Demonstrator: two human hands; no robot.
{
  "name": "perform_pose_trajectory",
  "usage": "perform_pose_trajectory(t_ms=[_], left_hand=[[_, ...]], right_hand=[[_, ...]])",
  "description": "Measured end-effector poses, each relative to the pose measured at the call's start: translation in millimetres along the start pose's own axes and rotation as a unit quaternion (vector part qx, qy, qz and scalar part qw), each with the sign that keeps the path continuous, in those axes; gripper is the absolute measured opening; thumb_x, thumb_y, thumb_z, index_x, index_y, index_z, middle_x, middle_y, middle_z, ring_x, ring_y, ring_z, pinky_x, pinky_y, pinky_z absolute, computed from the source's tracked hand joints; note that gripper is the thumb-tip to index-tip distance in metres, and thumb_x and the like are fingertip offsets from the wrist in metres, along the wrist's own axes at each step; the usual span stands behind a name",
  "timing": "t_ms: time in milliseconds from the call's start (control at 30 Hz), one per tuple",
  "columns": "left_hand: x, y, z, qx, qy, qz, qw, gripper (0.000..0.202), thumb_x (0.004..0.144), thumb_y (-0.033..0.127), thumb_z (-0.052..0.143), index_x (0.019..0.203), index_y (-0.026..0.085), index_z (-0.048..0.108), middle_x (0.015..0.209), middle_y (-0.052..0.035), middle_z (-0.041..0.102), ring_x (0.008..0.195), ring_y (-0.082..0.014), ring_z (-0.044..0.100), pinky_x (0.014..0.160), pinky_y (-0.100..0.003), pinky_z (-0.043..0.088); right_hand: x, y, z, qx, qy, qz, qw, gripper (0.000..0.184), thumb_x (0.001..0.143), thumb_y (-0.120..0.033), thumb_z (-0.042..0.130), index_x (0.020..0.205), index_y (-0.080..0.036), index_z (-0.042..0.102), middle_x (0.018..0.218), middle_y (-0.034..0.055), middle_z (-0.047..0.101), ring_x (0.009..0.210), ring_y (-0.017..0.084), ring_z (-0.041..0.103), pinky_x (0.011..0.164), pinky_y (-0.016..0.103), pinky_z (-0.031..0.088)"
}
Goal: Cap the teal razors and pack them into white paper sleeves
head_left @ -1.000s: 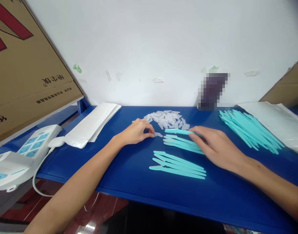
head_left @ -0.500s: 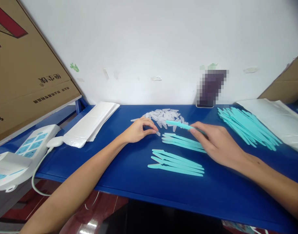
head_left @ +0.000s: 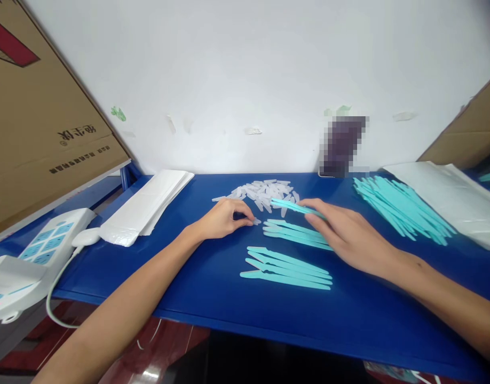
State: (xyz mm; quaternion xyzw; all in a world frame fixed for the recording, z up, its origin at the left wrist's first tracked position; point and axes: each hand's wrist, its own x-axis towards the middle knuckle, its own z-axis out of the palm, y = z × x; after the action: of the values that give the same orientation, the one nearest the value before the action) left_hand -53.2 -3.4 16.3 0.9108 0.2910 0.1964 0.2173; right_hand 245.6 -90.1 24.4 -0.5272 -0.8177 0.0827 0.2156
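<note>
1. Head view: the left hand (head_left: 223,218), centre frame, is curled nearly closed, thumb and forefinger pinching a clear cap (head_left: 256,221) down on the blue table (head_left: 213,290). The right hand (head_left: 345,234), fingers loosely bent, grips a teal stick (head_left: 293,205), its tip raised beside the cap pile (head_left: 265,191).
2. Risk, as I judge it: the tiny cap could slip from the pinch, or the right palm could scatter the upper teal row (head_left: 297,233) just beneath it.
3. Hard to read: fingertips cover most of the cap, the hand hides the stick's rear end, and a dark thing at the wall is blurred.
</note>
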Motion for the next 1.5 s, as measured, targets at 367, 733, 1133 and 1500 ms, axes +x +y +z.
perform_pose_trajectory(t_ms=[367, 733, 1133, 1500], left_hand=[[-3, 3, 2.0, 0.036, -0.016, -0.01, 0.999, 0.023, 0.098, 0.027, 0.059, 0.119, 0.019, 0.061, 0.101, -0.0059, 0.073, 0.09, -0.0177, 0.068, 0.081, -0.031, 0.052], [-3, 11, 6.3, 0.098, -0.013, 0.014, 0.995, 0.028, 0.103, 0.03, 0.05, 0.128, 0.019, 0.056, 0.1, -0.0058, 0.071, 0.091, -0.0194, 0.067, 0.08, -0.031, 0.05], [1, 10, 9.0, -0.055, 0.095, 0.063, 0.992, 0.011, 0.092, 0.026, 0.069, 0.094, 0.017, 0.075, 0.091, -0.0056, 0.076, 0.08, -0.0152, 0.069, 0.07, -0.026, 0.054], [-1, 12, 4.6, -0.032, 0.026, 0.035, 0.999, 0.012, 0.094, 0.024, 0.064, 0.099, 0.017, 0.073, 0.121, -0.0093, 0.072, 0.081, -0.0125, 0.067, 0.07, -0.025, 0.054]], right_hand=[[2, 6, 8, -0.063, -0.029, -0.088, 0.994, 0.042, 0.107, -0.039, 0.033, 0.128, -0.024, 0.066, 0.12, 0.0085, 0.074, 0.103, 0.028, 0.072, 0.075, 0.037, 0.055], [8, 0, 10, -0.115, -0.05, -0.105, 0.987, 0.043, 0.108, -0.032, 0.031, 0.137, -0.021, 0.061, 0.097, 0.0076, 0.076, 0.076, 0.022, 0.07, 0.059, 0.03, 0.046], [5, 8, 10, -0.111, -0.003, -0.089, 0.99, 0.043, 0.107, -0.035, 0.032, 0.136, -0.023, 0.061, 0.123, 0.0072, 0.074, 0.103, 0.029, 0.073, 0.074, 0.04, 0.057], [3, 9, 9, -0.103, 0.009, -0.087, 0.991, 0.043, 0.107, -0.035, 0.033, 0.135, -0.022, 0.063, 0.12, 0.0067, 0.075, 0.099, 0.029, 0.074, 0.074, 0.041, 0.059]])
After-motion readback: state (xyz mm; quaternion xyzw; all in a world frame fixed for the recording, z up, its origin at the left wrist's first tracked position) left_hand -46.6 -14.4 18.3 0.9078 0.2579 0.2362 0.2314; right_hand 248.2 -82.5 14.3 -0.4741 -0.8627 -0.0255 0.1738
